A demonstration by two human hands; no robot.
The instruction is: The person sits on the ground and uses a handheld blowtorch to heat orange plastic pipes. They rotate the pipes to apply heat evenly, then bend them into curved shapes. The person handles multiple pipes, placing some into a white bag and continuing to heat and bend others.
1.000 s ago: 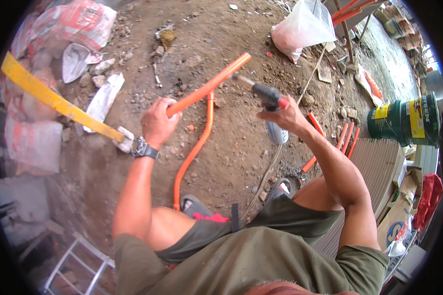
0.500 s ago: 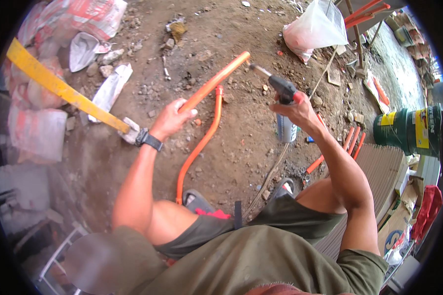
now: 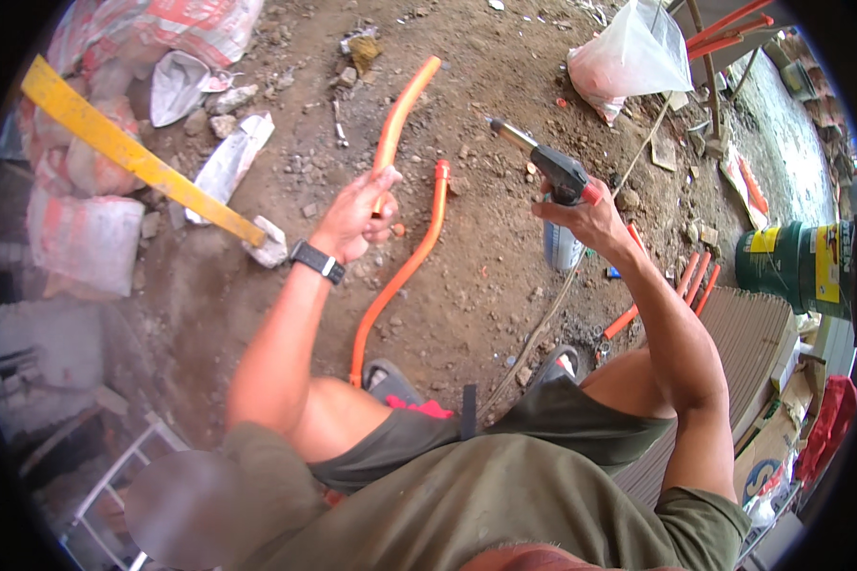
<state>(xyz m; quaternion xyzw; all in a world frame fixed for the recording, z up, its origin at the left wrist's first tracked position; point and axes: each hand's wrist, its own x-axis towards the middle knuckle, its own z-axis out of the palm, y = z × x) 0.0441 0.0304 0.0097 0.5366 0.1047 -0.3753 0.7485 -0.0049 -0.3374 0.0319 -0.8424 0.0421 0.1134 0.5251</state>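
Observation:
My left hand (image 3: 357,214) is closed around the lower end of a short orange plastic pipe (image 3: 399,119), which rises away from me and bends slightly toward its far end. In my right hand (image 3: 590,214) is a gas torch (image 3: 562,171) with a black and red head, a metal nozzle and a canister below. The nozzle points up and left, apart from the pipe; whether a flame burns I cannot tell. Between my hands, a longer bent orange pipe (image 3: 411,262) with a flared end runs from near my left foot.
A yellow strip (image 3: 143,157) and filled sacks (image 3: 86,238) are at the left. Orange pipe pieces (image 3: 700,281) lie at the right beside stacked corrugated sheets (image 3: 733,343) and green buckets (image 3: 769,262). A white plastic bag (image 3: 628,62) stands farther off on the stony dirt.
The held pipe has swung from leaning right to more upright, its far end moving left, away from the torch nozzle. My left hand has shifted slightly right; the torch remains in my right hand.

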